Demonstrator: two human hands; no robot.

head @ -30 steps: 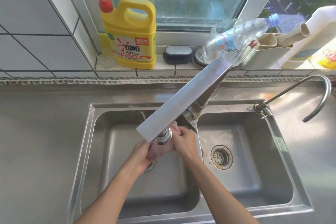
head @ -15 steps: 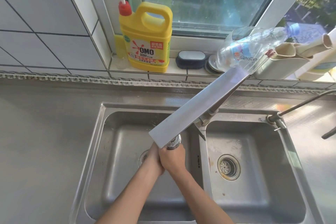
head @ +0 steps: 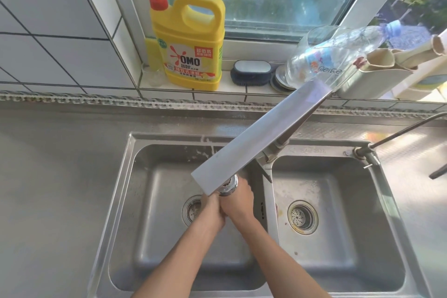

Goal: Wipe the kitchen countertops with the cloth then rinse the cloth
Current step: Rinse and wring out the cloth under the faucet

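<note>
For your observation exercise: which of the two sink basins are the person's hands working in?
The left basin, under the wide faucet's spout; both hands meet there, while the right basin holds nothing but its drain.

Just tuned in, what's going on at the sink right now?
A person has both hands pressed together under the faucet head, over the left basin of a steel double sink. The left hand and right hand look clasped as if wringing something, but the cloth itself is hidden here. The right basin sits unused.
</note>
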